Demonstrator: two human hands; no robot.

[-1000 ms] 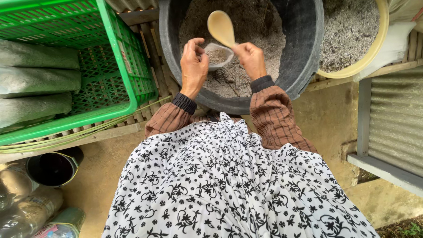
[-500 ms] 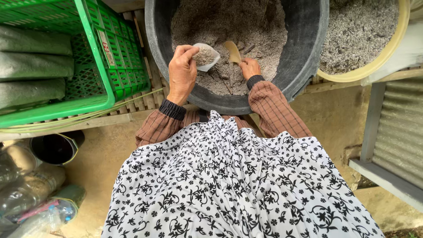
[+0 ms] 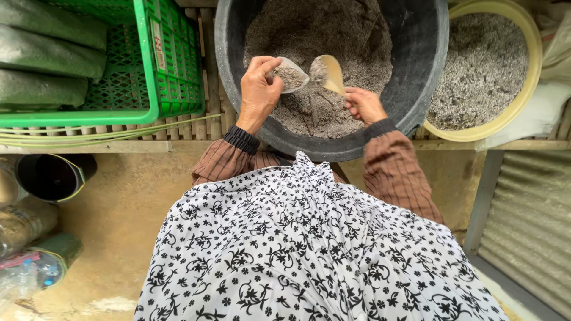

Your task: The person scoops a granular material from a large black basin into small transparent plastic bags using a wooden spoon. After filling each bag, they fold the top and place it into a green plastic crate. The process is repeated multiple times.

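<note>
Slatted wooden decking (image 3: 205, 89) carries everything, seen from above. Far left, a green plastic crate (image 3: 151, 71) holds filled grey-green bags (image 3: 47, 59). Next, over the black tub (image 3: 416, 65) of grey gritty mix (image 3: 333, 35), the left hand (image 3: 259, 89) pinches a small clear bag (image 3: 291, 74), its mouth tipped rightward. Just beside it, almost touching, the right hand (image 3: 364, 104) is closed on the handle of a wooden scoop (image 3: 330, 72), whose long axis rises leftward, loaded bowl at the bag's mouth. Further right sits a yellow basin (image 3: 529, 89) of similar mix.

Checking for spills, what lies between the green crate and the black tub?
In the head view, only bare wooden slats lie between the green crate and the black tub; nothing rests on them.
</note>
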